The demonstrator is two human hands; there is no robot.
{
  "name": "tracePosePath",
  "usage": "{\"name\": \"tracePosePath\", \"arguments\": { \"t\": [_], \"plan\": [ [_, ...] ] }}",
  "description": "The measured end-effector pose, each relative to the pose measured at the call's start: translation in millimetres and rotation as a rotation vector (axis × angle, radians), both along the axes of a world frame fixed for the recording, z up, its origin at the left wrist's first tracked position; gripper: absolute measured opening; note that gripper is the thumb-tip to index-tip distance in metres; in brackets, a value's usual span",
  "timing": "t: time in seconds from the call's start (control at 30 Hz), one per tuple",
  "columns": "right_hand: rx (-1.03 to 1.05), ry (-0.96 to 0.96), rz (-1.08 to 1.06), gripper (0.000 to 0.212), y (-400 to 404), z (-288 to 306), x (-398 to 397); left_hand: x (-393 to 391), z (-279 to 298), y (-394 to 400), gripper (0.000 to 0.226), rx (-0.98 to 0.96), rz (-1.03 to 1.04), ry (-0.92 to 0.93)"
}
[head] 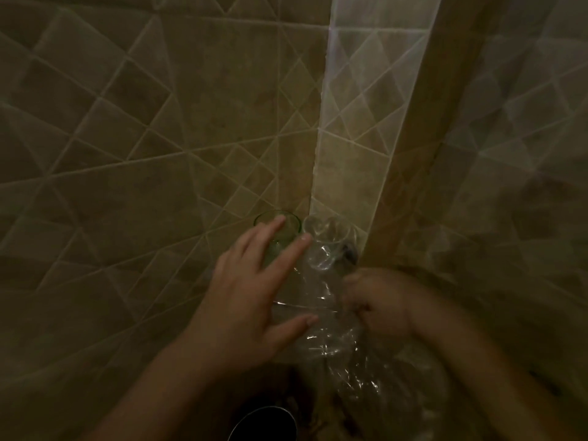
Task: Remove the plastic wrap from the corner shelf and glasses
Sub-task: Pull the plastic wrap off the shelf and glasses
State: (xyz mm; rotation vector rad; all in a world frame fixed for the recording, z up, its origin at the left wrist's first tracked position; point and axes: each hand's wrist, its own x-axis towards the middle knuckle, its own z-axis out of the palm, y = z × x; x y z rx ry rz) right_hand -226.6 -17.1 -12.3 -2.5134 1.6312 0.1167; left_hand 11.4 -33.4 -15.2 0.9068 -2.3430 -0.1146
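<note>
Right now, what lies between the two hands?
In the head view, crumpled clear plastic wrap fills the stretch between the left hand and the right hand. The right hand's grip is closed on it; the left is spread open.

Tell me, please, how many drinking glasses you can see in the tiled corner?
2. A green glass stands on the left, partly behind the left hand; a clear glass stands just right of it, in the corner. The dim light and plastic wrap may hide others.
</note>
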Motion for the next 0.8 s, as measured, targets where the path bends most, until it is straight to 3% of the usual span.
{"name": "tracePosePath", "arguments": {
  "t": [0.13,0.23,0.33,0.4,0.63,0.73,0.8],
  "plan": [
    [-0.255,-0.109,-0.056,0.011,-9.2,-10.6,8.8,-4.4,-15.1,-15.8,0.067,0.004,0.069,-0.171],
    [-0.464,-0.231,-0.149,0.014,-11.1,-25.4,10.5,-4.7,-25.9,-24.6,0.073,0.055,0.147,-0.167],
    [-0.549,-0.330,-0.270,0.060,-14.8,-37.0,10.5,-5.8,-32.6,-30.4,0.082,0.171,0.200,-0.104],
    [-0.591,-0.393,-0.267,0.071,-18.2,-39.1,11.4,-7.1,-32.2,-35.7,0.073,0.154,0.253,-0.113],
    [-0.591,-0.353,-0.147,0.039,-31.5,-40.1,4.1,-15.9,-26.8,-53.9,0.042,-0.003,0.292,-0.106],
    [-0.598,-0.360,-0.113,0.037,-36.5,-39.4,-1.2,-14.6,-30.3,-56.3,0.052,0.037,0.241,-0.144],
    [-0.593,-0.365,-0.084,0.040,-39.6,-41.4,-2.0,-13.2,-34.2,-54.1,0.061,0.076,0.239,-0.061]
  ]
}}
